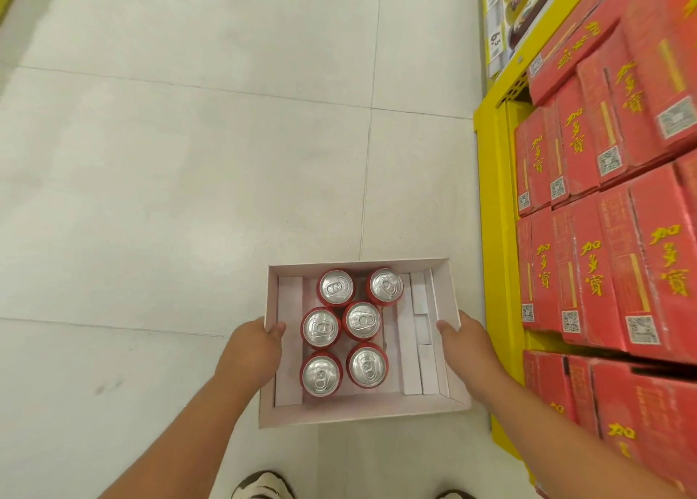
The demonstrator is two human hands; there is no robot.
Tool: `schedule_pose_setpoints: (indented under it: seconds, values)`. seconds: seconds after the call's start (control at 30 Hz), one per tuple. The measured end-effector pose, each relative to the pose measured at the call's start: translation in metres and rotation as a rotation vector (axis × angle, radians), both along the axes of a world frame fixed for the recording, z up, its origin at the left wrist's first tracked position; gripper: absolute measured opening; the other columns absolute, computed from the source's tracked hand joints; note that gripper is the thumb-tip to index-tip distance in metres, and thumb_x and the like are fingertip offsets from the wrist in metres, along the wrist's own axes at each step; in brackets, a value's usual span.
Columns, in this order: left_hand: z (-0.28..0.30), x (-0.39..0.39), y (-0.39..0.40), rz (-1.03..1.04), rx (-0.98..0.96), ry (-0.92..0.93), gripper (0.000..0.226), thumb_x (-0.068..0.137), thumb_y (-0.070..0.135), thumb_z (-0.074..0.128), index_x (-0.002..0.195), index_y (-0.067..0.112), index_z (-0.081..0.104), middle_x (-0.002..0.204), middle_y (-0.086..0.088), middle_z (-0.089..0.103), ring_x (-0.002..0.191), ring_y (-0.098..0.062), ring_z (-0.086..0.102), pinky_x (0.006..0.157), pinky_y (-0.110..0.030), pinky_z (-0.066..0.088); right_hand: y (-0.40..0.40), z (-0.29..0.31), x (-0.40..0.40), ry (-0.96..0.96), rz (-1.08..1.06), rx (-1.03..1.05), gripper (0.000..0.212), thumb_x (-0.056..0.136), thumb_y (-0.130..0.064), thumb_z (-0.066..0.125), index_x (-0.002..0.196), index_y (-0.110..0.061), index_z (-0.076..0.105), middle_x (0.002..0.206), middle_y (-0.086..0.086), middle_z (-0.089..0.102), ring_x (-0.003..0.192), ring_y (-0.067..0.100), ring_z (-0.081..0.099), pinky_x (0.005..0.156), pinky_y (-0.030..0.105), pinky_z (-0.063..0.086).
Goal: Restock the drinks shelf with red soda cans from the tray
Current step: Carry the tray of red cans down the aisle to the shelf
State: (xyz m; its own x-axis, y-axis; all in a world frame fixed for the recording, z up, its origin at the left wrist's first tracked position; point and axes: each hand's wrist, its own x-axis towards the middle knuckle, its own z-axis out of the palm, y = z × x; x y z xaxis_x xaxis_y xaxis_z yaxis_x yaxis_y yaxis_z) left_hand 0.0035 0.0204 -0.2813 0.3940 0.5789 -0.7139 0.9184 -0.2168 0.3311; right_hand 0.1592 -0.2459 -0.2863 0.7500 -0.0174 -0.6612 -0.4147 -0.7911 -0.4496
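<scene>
Six red soda cans (345,332) stand upright in the white tray (450,291), lower centre of frame. Left hand (251,351) and right hand (469,344) grip its side walls, thumbs hooked inside. No can has been unloaded; all restocking remains.

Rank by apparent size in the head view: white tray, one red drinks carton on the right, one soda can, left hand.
Largest to smallest:
1. white tray
2. red drinks carton
3. left hand
4. soda can

The hand is closer to the camera than the carton, so true sizes are unsure.
</scene>
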Motion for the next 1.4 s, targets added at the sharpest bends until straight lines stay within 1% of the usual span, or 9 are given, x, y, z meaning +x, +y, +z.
schedule_pose_setpoints:
  seconds: [0.13, 0.27, 0.4, 0.57, 0.73, 0.9, 1.03, 1.17, 1.4]
  values:
    - [0.084, -0.009, 0.024, -0.034, 0.041, -0.001, 0.034, 0.106, 0.036, 0.047, 0.088, 0.012, 0.062, 0.074, -0.001, 0.06, 0.069, -0.019, 0.055, 0.059, -0.031, 0.036, 0.02, 0.079, -0.005, -0.009, 0.02, 0.039, 0.031, 0.103, -0.02, 0.051, 0.133, -0.014, 0.06, 0.125, 0.008, 0.067, 0.092, 0.016, 0.059, 0.071, 0.023, 0.042]
    - [0.191, -0.014, 0.049, -0.072, 0.074, 0.006, 0.037, 0.106, 0.038, 0.045, 0.083, 0.012, 0.059, 0.072, -0.001, 0.059, 0.072, -0.023, 0.056, 0.063, -0.032, 0.038, 0.043, 0.186, -0.006, 0.008, 0.034, 0.055, 0.042, 0.103, -0.022, 0.05, 0.143, -0.01, 0.051, 0.14, 0.009, 0.058, 0.121, 0.028, 0.057, 0.092, 0.031, 0.045]
    - [0.308, -0.007, 0.076, -0.039, 0.037, -0.036, 0.034, 0.105, 0.038, 0.048, 0.087, 0.013, 0.063, 0.077, -0.003, 0.064, 0.071, -0.02, 0.06, 0.059, -0.029, 0.04, 0.067, 0.316, 0.002, 0.006, 0.028, 0.076, 0.046, 0.104, -0.022, 0.049, 0.149, -0.01, 0.045, 0.148, 0.009, 0.052, 0.117, 0.026, 0.055, 0.088, 0.03, 0.042]
    - [0.444, 0.014, 0.11, -0.033, 0.028, -0.09, 0.038, 0.103, 0.035, 0.052, 0.094, 0.003, 0.069, 0.071, -0.003, 0.063, 0.064, -0.013, 0.057, 0.054, -0.026, 0.038, 0.099, 0.464, 0.022, -0.019, 0.001, 0.107, 0.02, 0.103, -0.016, 0.049, 0.12, -0.014, 0.06, 0.11, 0.015, 0.067, 0.088, 0.016, 0.061, 0.071, 0.028, 0.049]
    - [0.548, 0.038, 0.144, -0.029, 0.023, -0.145, 0.033, 0.102, 0.038, 0.053, 0.096, 0.009, 0.066, 0.078, -0.007, 0.065, 0.071, -0.025, 0.063, 0.059, -0.031, 0.048, 0.128, 0.573, 0.04, -0.06, -0.032, 0.157, 0.023, 0.104, -0.014, 0.049, 0.125, -0.012, 0.057, 0.077, 0.0, 0.054, 0.075, 0.019, 0.059, 0.054, 0.022, 0.036]
    - [0.62, 0.064, 0.176, -0.045, 0.06, -0.185, 0.033, 0.1, 0.039, 0.055, 0.076, 0.016, 0.06, 0.068, -0.007, 0.064, 0.062, -0.023, 0.063, 0.048, -0.025, 0.045, 0.15, 0.642, 0.06, -0.108, -0.03, 0.193, 0.024, 0.103, -0.012, 0.048, 0.125, -0.007, 0.059, 0.08, 0.008, 0.055, 0.059, 0.015, 0.044, 0.048, 0.023, 0.034]
    - [0.663, 0.088, 0.194, -0.078, 0.074, -0.181, 0.034, 0.101, 0.039, 0.053, 0.087, 0.011, 0.065, 0.073, -0.01, 0.066, 0.066, -0.026, 0.065, 0.057, -0.031, 0.055, 0.166, 0.679, 0.073, -0.106, -0.055, 0.224, 0.036, 0.103, -0.015, 0.05, 0.138, -0.007, 0.053, 0.114, 0.02, 0.066, 0.084, 0.024, 0.062, 0.065, 0.029, 0.049]
    - [0.689, 0.121, 0.211, -0.118, 0.07, -0.165, 0.035, 0.102, 0.038, 0.052, 0.1, 0.006, 0.064, 0.076, -0.01, 0.063, 0.066, -0.026, 0.063, 0.05, -0.028, 0.051, 0.182, 0.694, 0.101, -0.113, -0.091, 0.245, 0.03, 0.103, -0.016, 0.05, 0.13, -0.008, 0.057, 0.109, 0.017, 0.066, 0.082, 0.026, 0.06, 0.063, 0.029, 0.041]
    - [0.713, 0.207, 0.244, -0.105, 0.058, -0.151, 0.029, 0.103, 0.035, 0.052, 0.089, 0.01, 0.058, 0.07, -0.009, 0.059, 0.059, -0.024, 0.059, 0.042, -0.024, 0.044, 0.221, 0.708, 0.194, -0.07, -0.068, 0.224, 0.048, 0.104, -0.017, 0.048, 0.15, -0.006, 0.041, 0.147, 0.016, 0.05, 0.12, 0.037, 0.054, 0.09, 0.038, 0.047]
